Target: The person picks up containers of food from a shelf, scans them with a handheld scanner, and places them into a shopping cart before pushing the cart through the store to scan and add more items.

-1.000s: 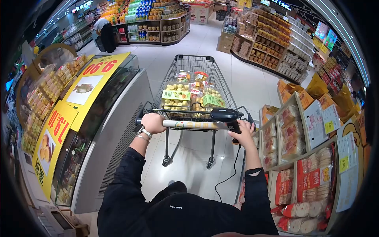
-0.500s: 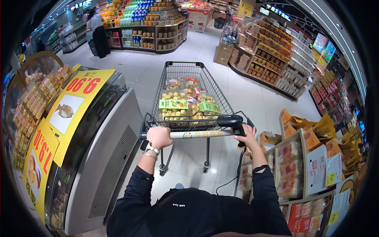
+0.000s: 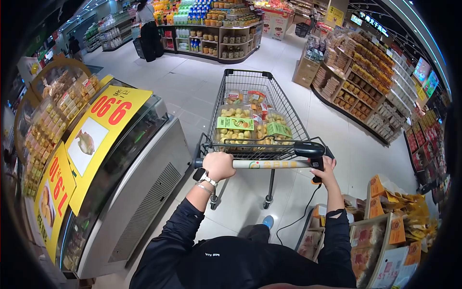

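A wire shopping cart (image 3: 296, 111) stands in front of me, its pale push bar (image 3: 269, 164) running crosswise. My left hand (image 3: 219, 166), with a watch on the wrist, is wrapped round the left part of the bar. At the right end, my right hand (image 3: 328, 169) grips the bar, and its thumb presses against the grip of a black barcode scanner (image 3: 310, 149). A black cable (image 3: 296, 222) hangs down from the scanner. Inside the basket lie clear boxes of round yellowish fruit (image 3: 235, 135) with green labels, and smaller packs (image 3: 255, 96) sit behind them.
Close on my left stands a display case (image 3: 144, 207) with yellow price signs (image 3: 108, 108). Shelves of packaged food (image 3: 380, 236) are near on my right. Ahead are a stocked shelf island (image 3: 231, 41), another shelf unit (image 3: 361, 82) and a person (image 3: 149, 33) in dark trousers.
The cart and both hands have shifted rightward in view. The nearby right shelves have slid lower and further right, and a blue shoe shows more below. Both hands keep their grip.
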